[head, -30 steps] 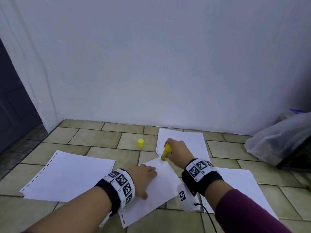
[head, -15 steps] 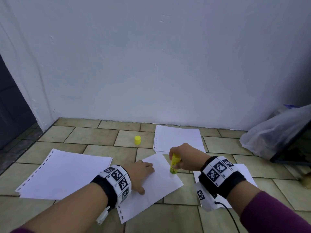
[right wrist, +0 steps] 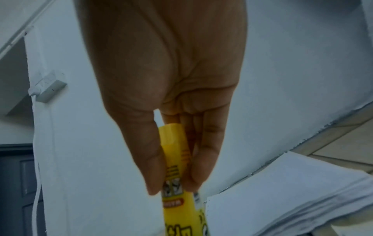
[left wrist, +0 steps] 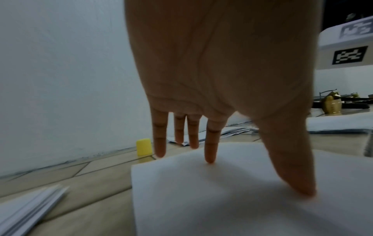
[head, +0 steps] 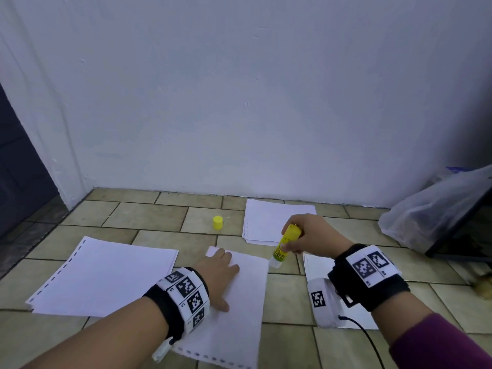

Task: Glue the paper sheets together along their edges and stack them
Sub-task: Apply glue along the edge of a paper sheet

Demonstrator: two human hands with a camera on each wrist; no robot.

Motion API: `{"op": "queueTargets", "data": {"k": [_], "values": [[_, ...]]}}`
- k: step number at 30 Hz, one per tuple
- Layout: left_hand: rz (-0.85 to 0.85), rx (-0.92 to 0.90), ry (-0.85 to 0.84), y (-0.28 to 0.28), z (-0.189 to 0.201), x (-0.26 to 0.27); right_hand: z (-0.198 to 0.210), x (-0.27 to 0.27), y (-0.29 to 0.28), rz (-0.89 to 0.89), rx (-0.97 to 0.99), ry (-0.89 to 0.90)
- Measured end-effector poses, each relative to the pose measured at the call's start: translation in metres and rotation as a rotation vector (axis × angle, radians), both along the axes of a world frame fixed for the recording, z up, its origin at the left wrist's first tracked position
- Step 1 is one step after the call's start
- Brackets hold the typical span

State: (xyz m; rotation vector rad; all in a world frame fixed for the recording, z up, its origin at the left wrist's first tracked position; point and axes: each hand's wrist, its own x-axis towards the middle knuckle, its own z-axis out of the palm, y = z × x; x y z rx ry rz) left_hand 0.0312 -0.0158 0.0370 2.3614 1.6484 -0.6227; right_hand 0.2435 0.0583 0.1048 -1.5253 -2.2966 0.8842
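Note:
A white paper sheet (head: 239, 310) lies on the tiled floor in front of me. My left hand (head: 218, 272) presses flat on it, fingers straight (left wrist: 210, 153) and thumb down. My right hand (head: 306, 235) grips a yellow glue stick (head: 286, 242), tip down at the sheet's far right corner. In the right wrist view the thumb and fingers pinch the glue stick (right wrist: 177, 183). Its yellow cap (head: 217, 222) stands on the floor beyond the sheet, also in the left wrist view as the cap (left wrist: 143, 146).
A paper stack (head: 106, 275) lies at the left, another paper pile (head: 269, 222) near the wall, and more sheets (head: 316, 265) under my right wrist. A clear plastic bag (head: 431, 206) and a dark object sit at the right. The white wall (head: 239, 102) rises close behind.
My right hand has drawn the glue stick from the sheet's far edge rightward to its right corner. The left hand stays pressing on the sheet, which has turned slightly.

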Motion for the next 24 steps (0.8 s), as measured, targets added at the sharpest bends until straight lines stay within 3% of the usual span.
{"op": "queueTargets", "data": {"k": [4,9,24], "values": [[0.02,-0.024,-0.134,-0.005,-0.005,0.0,-0.008,-0.005,0.001,-0.074,0.003,0.076],[0.069,-0.014,-0.102,-0.003,-0.008,-0.006,-0.022,-0.017,0.005,-0.121,0.043,0.073],[0.103,-0.034,-0.15,-0.002,-0.011,-0.008,-0.052,-0.09,0.019,0.024,0.133,-0.059]]}}
